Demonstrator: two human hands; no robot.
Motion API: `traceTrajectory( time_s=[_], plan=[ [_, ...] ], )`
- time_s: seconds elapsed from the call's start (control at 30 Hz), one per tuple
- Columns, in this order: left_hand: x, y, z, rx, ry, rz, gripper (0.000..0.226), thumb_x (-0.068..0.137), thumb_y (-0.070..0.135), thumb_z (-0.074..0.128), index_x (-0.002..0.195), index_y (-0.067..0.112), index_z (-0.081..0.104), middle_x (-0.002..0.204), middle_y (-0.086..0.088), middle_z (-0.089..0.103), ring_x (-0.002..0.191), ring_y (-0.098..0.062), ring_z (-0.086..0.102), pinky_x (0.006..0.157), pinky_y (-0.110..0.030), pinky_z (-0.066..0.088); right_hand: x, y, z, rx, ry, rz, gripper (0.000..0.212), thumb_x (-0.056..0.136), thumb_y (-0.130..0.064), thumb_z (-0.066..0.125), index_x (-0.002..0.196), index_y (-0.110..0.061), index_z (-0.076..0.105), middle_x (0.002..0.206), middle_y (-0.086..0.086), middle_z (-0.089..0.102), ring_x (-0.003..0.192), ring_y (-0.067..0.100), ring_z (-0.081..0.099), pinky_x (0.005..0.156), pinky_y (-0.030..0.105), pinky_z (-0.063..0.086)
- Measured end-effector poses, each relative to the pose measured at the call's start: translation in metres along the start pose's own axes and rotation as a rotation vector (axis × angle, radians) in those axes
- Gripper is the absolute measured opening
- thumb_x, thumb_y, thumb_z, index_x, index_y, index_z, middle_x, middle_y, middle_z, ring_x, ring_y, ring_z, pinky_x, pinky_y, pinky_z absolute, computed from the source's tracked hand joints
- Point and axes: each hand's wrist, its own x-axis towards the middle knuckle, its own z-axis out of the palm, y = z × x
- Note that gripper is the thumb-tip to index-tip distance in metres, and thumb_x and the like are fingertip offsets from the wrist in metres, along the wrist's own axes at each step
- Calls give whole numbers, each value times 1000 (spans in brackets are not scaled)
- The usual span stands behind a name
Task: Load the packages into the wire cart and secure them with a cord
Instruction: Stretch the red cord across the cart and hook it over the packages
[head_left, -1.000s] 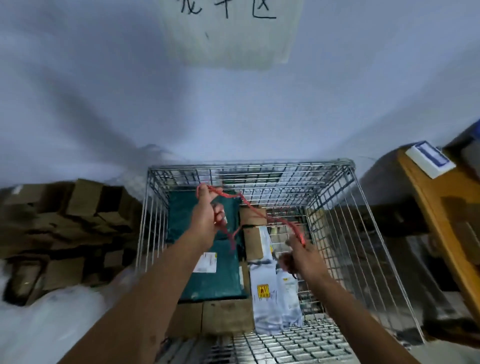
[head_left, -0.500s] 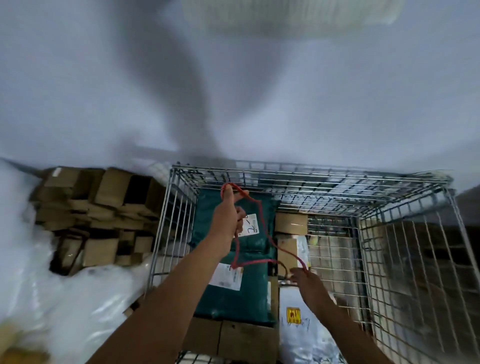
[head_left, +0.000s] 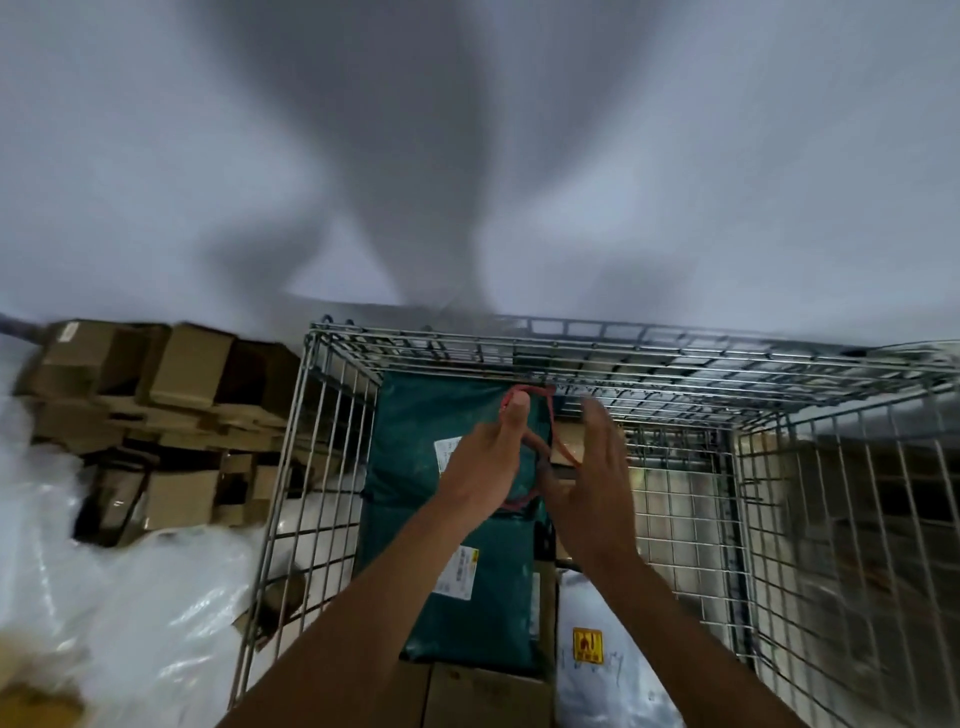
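The wire cart (head_left: 613, 345) stands against a pale wall, with packages inside. A dark green package (head_left: 415, 452) lies along its left side, with brown cardboard boxes (head_left: 488, 699) below it and a white mailer (head_left: 602, 670) to the right. A thin red cord (head_left: 558, 436) loops from the cart's far top wire down between my hands. My left hand (head_left: 488, 457) grips the cord, thumb raised near the far rim. Just right of it, my right hand (head_left: 592, 478) is spread with straight fingers; whether it touches the cord I cannot tell.
A heap of flattened cardboard boxes (head_left: 156, 405) lies on the floor left of the cart. White plastic sheeting (head_left: 124, 613) fills the lower left. The cart's right wire wall (head_left: 852, 545) rises at the right side of the view.
My left hand has carried the cord up to the cart's far rim. My right hand has let go of the cord, risen beside the left and spread. The view has shifted.
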Motion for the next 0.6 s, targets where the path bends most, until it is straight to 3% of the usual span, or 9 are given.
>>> traceTrajectory(
  time_s=[0.07, 0.13, 0.2, 0.27, 0.3, 0.37, 0.43, 0.5, 0.6],
  plan=[
    [4, -4, -2, 105, -16, 43, 98, 89, 89, 11, 75, 10, 68, 54, -6, 57, 48, -17, 57, 56, -39, 47, 17, -12, 7, 11, -7, -210, 76, 94, -11, 69, 160, -18, 32, 166, 2, 35, 158, 19, 21, 126, 37, 23],
    [8, -10, -10, 102, -15, 76, 88, 92, 85, 16, 69, 15, 63, 53, 1, 56, 48, -11, 53, 56, -36, 43, 29, -13, 10, -59, -94, -331, 57, 92, -10, 70, 147, -14, 52, 152, 3, 54, 151, 22, 38, 124, 42, 29],
    [8, -17, -20, 68, -80, 124, 70, 96, 80, 26, 70, 28, 66, 53, 13, 57, 47, 1, 51, 55, -27, 38, 37, -10, 7, -63, -214, -302, 30, 89, -18, 72, 118, -17, 62, 112, 3, 72, 112, 25, 66, 103, 43, 48],
    [8, -25, -26, 46, -204, 177, 44, 97, 71, 45, 90, 37, 73, 68, 22, 68, 59, 7, 61, 58, -21, 47, 40, -7, 2, 21, -343, -179, 18, 85, -28, 67, 92, -24, 51, 76, -4, 62, 68, 15, 57, 64, 33, 45],
    [7, -30, -29, 28, -251, 194, 34, 94, 68, 55, 97, 39, 72, 71, 22, 69, 60, 6, 63, 59, -20, 49, 41, -5, -2, 36, -348, -168, 19, 83, -30, 65, 84, -24, 46, 67, -6, 55, 59, 11, 47, 55, 31, 39],
    [8, -40, -37, -19, -287, 191, 28, 85, 63, 70, 102, 42, 70, 64, 17, 69, 51, 2, 58, 51, -17, 45, 39, 2, -14, 92, -309, -181, 24, 81, -28, 67, 73, -19, 46, 58, -4, 45, 53, 4, 35, 50, 21, 31],
    [11, -52, -48, -4, -273, 177, 23, 81, 54, 76, 98, 41, 70, 60, 12, 67, 43, -5, 52, 45, -18, 37, 35, 9, -31, 168, -296, -101, 26, 81, -25, 69, 66, -15, 51, 54, 1, 43, 50, 4, 36, 49, 16, 30],
    [14, -63, -58, 106, -214, 178, 17, 80, 53, 74, 91, 41, 72, 68, 9, 72, 51, -17, 61, 49, -24, 42, 34, 16, -55, 280, -189, 46, 28, 80, -23, 65, 59, -13, 51, 51, -4, 42, 49, 5, 36, 47, 16, 32],
    [20, -76, -77, 185, -89, 163, 10, 81, 52, 73, 80, 41, 73, 71, 16, 72, 59, -9, 67, 53, -27, 48, 34, 35, -107, 630, 315, 391, 23, 73, -18, 55, 51, -17, 51, 47, -7, 41, 47, 9, 37, 48, 24, 35]
  ],
)
